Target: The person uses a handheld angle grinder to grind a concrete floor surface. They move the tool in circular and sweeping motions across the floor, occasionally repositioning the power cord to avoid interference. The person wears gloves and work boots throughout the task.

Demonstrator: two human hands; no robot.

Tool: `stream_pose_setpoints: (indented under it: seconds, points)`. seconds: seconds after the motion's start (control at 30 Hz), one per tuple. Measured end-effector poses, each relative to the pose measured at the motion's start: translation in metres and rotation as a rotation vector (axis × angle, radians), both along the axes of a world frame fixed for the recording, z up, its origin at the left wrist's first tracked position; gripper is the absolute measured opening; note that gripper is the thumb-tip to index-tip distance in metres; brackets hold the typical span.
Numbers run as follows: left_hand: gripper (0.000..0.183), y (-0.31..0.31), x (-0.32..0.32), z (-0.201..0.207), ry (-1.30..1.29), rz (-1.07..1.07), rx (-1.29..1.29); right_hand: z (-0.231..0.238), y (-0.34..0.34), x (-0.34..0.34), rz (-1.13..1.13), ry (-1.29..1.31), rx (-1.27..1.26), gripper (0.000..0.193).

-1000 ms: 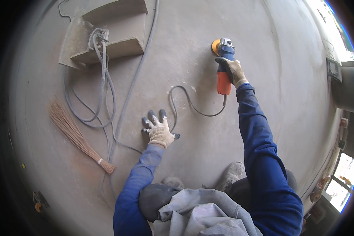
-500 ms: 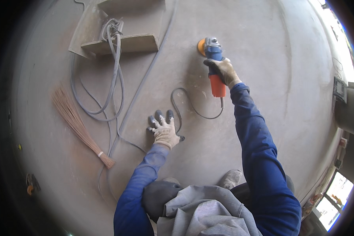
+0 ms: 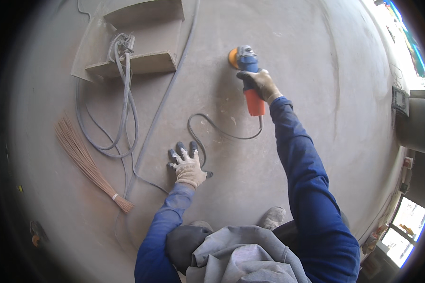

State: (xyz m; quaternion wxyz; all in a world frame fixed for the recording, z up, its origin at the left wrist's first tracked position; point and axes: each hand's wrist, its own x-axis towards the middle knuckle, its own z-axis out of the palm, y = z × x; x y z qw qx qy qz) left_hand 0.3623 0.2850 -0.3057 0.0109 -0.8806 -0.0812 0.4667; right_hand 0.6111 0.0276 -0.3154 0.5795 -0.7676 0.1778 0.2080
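My right hand [image 3: 263, 86], in a pale glove with dark fingertips, is wrapped round the body of an angle grinder [image 3: 253, 102]. The tool has a blue front, a metal gear head and an orange rear housing. Its round orange-yellow disc [image 3: 233, 58] points left, at or just over the grey floor; whether it touches I cannot tell. From the rear end a dark power cord [image 3: 229, 136] curves across the floor towards my left hand [image 3: 188, 169]. That hand, gloved alike, lies flat with fingers spread, beside the cord and holding nothing.
Left of my left hand lies a twig broom [image 3: 92, 167] with a white tie. A dusty open box [image 3: 139, 64] stands at the far left, with looped grey cables [image 3: 127, 104] hanging from it. Another long cable [image 3: 167, 89] crosses the floor. My shoe [image 3: 272, 218] shows near me.
The whole view has shifted, so the floor things appear lower and farther left. Against the floor, the grinder in my right hand has moved slightly farther away. My left hand stays flat.
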Motion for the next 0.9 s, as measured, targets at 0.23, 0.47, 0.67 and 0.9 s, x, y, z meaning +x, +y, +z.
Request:
stream_pose_setpoints:
  seconds: [0.23,0.47,0.67,0.9]
  points:
    - [0.139,-0.001,-0.002,0.002,-0.054,-0.008,0.010,-0.007,-0.045,-0.010,-0.165,0.000,0.083,0.045]
    - [0.139,0.002,-0.003,-0.007,-0.054,-0.010,-0.013,-0.002,-0.035,-0.006,-0.052,-0.012,0.013,0.047]
    - [0.138,0.000,0.000,0.002,-0.064,0.014,-0.013,0.002,-0.033,-0.014,0.089,-0.022,-0.014,0.052]
    - [0.137,-0.001,0.005,-0.002,0.010,-0.011,-0.012,0.000,-0.036,0.026,-0.085,0.018,0.033,0.047]
